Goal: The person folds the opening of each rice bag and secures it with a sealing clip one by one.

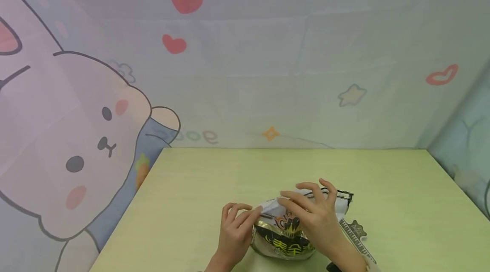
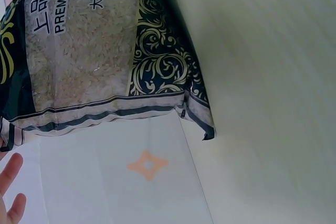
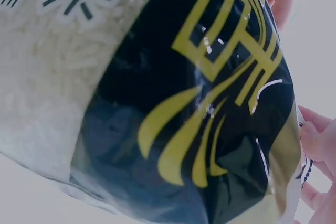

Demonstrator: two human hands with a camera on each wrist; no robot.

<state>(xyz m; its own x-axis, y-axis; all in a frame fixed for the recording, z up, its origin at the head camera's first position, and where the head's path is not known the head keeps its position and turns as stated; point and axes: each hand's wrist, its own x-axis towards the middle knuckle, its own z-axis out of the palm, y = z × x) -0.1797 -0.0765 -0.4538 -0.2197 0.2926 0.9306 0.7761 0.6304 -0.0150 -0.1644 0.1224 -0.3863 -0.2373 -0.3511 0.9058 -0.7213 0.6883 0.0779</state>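
Observation:
A clear bag of rice with black and gold print stands near the front of the table. Rice grains show through its clear panel in the left wrist view. At the left end of the bag's upper edge, my left hand pinches the film between thumb and fingers, its other fingers bent loosely. My right hand lies across the right part of the upper edge, thumb and fingers holding it. In the right wrist view, fingertips grip the rim beside the dark printed film. The right hand hides part of the bag.
A grey ruler-like strip with a bear-shaped piece lies right of the bag, partly behind the right arm. Part of a black object shows at the front edge. Behind the pale green table hangs a cartoon-printed cloth.

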